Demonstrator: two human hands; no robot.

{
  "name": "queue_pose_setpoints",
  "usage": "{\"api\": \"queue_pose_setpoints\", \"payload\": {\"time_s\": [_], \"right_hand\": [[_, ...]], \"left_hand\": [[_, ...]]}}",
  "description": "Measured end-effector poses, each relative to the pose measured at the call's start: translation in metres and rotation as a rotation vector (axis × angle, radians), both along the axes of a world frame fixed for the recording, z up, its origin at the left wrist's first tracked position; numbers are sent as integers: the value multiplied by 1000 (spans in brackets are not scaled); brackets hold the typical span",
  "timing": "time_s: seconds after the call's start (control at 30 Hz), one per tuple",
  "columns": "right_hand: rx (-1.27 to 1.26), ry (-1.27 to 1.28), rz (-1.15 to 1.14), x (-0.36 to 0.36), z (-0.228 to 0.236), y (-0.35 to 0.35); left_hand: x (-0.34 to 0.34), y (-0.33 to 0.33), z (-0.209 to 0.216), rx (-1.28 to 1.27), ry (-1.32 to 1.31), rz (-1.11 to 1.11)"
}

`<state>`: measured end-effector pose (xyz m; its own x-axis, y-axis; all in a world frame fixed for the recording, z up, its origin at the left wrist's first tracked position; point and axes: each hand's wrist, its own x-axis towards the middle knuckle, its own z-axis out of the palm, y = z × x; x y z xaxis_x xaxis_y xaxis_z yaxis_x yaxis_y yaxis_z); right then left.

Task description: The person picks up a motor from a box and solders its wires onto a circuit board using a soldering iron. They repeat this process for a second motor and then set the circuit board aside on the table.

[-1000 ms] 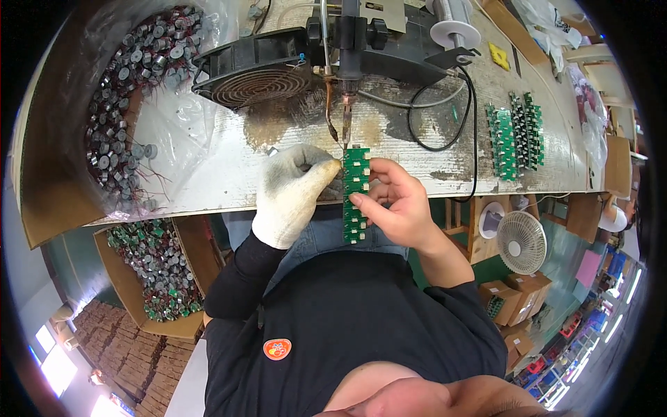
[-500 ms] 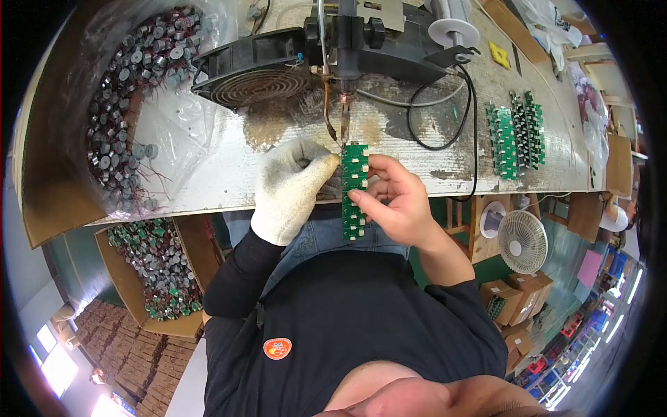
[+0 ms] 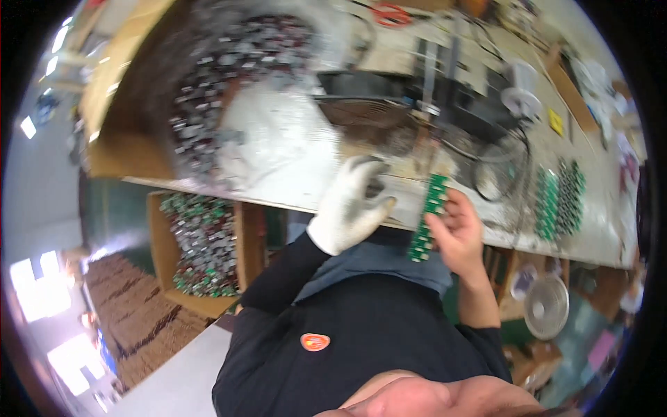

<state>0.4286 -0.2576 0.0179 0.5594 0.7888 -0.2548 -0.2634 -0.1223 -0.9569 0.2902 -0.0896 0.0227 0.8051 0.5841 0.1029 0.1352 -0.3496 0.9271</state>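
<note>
Green circuit strip (image 3: pixel 424 228): held tilted across the front edge of the workbench (image 3: pixel 597 226);
Left hand (image 3: pixel 351 208): gloved, thumb and fingers parted, near the strip;
Right hand (image 3: pixel 458 226): strip pinched by bare fingers.

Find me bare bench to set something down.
The bench looks bare right of the green board rows and between them and the yellow piece, though blurred. A narrow gap separates the left hand from the held board strip. It's crowded at left with heaped parts and around the black fan.
</note>
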Motion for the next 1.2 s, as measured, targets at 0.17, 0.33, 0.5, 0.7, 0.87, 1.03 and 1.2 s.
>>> {"api": "queue_pose_setpoints", "payload": {"time_s": [0.17, 0.33, 0.5, 0.7, 0.87, 1.03, 1.2], "right_hand": [[18, 6, -63, 4, -2, 0], [72, -43, 14, 7, -5, 2], [104, -24, -1, 7, -8, 5], [115, -54, 17, 5, -9, 4], [112, -26, 4, 4, -3, 5], [98, -34, 50, 7, -1, 6], [100, -46, 54, 7, 0, 6]], "left_hand": [[-30, 34, 6, 277, -49, 313], [-89, 91, 13, 547, 195, 750], [-97, 125, 30, 546, 662, 656], [-69, 144, 19, 616, 768, 522], [-70, 125, 9, 383, 405, 562], [-74, 104, -2, -381, -354, 599], [-74, 101, -24, -109, -265, 567]]}}
